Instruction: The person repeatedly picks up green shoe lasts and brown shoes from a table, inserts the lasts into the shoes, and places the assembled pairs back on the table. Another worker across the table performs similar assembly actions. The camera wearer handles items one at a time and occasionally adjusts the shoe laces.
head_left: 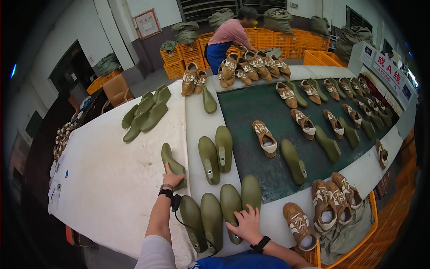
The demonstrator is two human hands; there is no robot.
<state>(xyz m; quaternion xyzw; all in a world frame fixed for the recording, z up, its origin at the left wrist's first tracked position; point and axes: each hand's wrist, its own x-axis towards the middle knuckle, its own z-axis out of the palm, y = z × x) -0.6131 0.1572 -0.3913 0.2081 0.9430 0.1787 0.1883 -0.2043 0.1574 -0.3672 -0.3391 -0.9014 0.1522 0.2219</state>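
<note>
Your left hand [172, 178] fingers wrap a green last [172, 163] at centre frame; your right hand [245, 223] rests flat, fingers spread, on the row of lasts [221, 210] at lower centre. You seem mid-sorting: next, lift the gripped last cleanly without nudging neighbours.

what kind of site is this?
Most likely a shoe factory line. Brown shoes and olive foot-shaped lasts ride a dark green belt, orange crates are stacked behind, and the left hand and right hand rest on lasts at the near table.
</note>
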